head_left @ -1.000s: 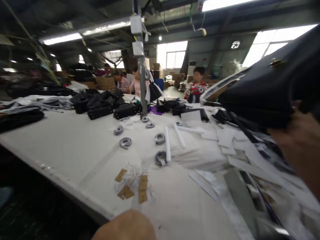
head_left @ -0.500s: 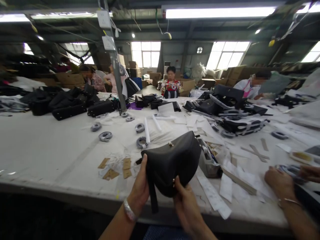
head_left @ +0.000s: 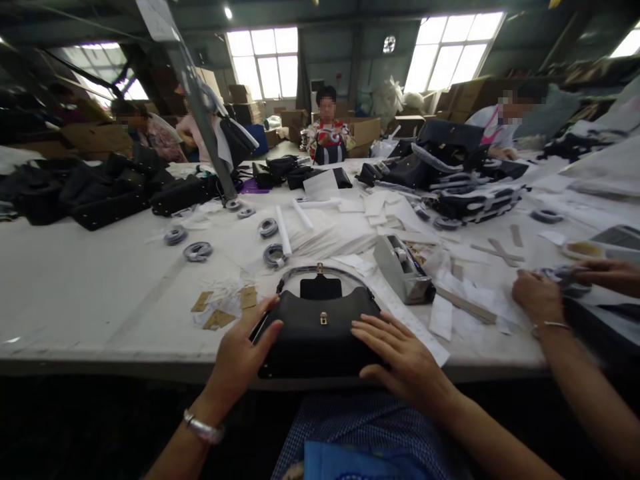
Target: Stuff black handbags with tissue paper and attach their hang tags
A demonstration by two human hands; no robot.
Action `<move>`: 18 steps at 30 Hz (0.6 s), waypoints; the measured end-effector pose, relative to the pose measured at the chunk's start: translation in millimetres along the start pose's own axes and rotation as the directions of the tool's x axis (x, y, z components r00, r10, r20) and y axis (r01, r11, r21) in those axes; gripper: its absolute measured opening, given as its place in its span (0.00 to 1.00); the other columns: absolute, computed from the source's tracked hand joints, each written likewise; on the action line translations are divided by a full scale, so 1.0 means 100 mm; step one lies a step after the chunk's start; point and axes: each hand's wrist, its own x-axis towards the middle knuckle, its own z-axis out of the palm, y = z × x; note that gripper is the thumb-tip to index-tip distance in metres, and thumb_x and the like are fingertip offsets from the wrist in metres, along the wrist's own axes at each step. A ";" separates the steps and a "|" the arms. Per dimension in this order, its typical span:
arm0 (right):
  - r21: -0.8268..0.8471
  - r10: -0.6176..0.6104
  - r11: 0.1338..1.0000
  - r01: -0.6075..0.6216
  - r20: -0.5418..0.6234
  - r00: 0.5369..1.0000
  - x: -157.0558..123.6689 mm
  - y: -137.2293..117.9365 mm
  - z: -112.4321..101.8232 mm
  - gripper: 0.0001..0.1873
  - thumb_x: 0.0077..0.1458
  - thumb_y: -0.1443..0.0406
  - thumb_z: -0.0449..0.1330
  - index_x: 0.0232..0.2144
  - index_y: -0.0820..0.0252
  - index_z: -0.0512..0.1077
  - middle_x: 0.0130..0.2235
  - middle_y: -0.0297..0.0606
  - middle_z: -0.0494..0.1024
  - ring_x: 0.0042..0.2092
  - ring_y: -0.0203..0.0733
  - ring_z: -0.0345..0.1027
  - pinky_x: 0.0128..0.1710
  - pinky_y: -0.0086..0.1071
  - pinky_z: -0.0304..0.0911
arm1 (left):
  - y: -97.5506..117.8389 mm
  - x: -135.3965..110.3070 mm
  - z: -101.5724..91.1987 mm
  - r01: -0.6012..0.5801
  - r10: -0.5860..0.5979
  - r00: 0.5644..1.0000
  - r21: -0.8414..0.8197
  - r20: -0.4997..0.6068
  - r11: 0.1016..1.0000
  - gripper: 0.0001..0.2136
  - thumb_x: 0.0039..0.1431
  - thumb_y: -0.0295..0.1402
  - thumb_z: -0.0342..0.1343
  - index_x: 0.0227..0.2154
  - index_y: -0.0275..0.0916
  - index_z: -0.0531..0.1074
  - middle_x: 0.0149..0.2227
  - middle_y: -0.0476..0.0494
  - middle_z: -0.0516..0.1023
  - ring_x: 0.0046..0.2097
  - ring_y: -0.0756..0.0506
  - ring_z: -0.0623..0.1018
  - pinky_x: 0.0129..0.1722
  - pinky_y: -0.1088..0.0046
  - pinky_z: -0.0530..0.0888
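A black handbag (head_left: 310, 343) is set at the near edge of the white-covered table (head_left: 125, 287), squarely between the two hands. Its left end is met by the left hand (head_left: 239, 350), whose thumb is laid over the front and whose fingers are stretched along the side toward the upper corner; whether that end is actually pinched cannot be told. The right part of the bag is covered by the right hand (head_left: 407, 357), which is laid over it with the fingers spread and pointed inward, nothing being clenched in it. The middle of the front is left uncovered between the hands, and a gold-coloured clasp (head_left: 323, 319) is seen there. Behind the upper edge, a black tab (head_left: 320, 288) is framed by the arched handle (head_left: 345, 271), which is touched by neither hand. To the left, just beyond the left hand, brown cards (head_left: 219, 319) are scattered among thin clear wrappings. Farther back, grey coils (head_left: 274, 256) are spread over the table. A grey tape dispenser (head_left: 389, 269) is placed beyond the right hand, and at far right a bangle is worn by a co-worker, whose hand (head_left: 540, 297) is held near another coil.
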 end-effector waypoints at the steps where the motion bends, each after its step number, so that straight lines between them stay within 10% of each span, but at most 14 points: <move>1: -0.053 0.015 0.999 -0.012 0.060 0.998 -0.01 0.06 0.01 0.35 0.58 0.60 0.63 0.65 0.56 0.58 0.62 0.45 0.68 0.64 0.51 0.58 0.65 0.51 0.52 | 0.05 -0.07 0.04 -0.114 0.106 0.991 0.090 0.086 0.989 0.25 0.62 0.47 0.54 0.61 0.49 0.62 0.61 0.44 0.69 0.61 0.40 0.69 0.61 0.57 0.67; 6: -0.132 0.068 0.990 -0.042 0.202 0.977 0.09 0.11 0.06 0.45 0.54 0.59 0.66 0.68 0.55 0.49 0.67 0.44 0.58 0.68 0.53 0.49 0.66 0.53 0.47 | 0.10 -0.12 0.21 -0.495 0.347 0.847 0.361 0.403 0.790 0.41 0.51 0.44 0.66 0.66 0.52 0.52 0.67 0.43 0.58 0.66 0.37 0.60 0.64 0.51 0.60; 18: 0.057 0.034 0.997 -0.051 0.260 0.965 0.12 0.37 0.57 0.34 0.59 0.75 0.52 0.65 0.45 0.57 0.64 0.34 0.64 0.65 0.47 0.56 0.64 0.50 0.53 | -0.25 -0.03 0.48 -0.591 0.389 0.759 0.300 0.522 0.749 0.29 0.65 0.23 0.45 0.65 0.55 0.53 0.65 0.47 0.62 0.65 0.41 0.62 0.64 0.55 0.61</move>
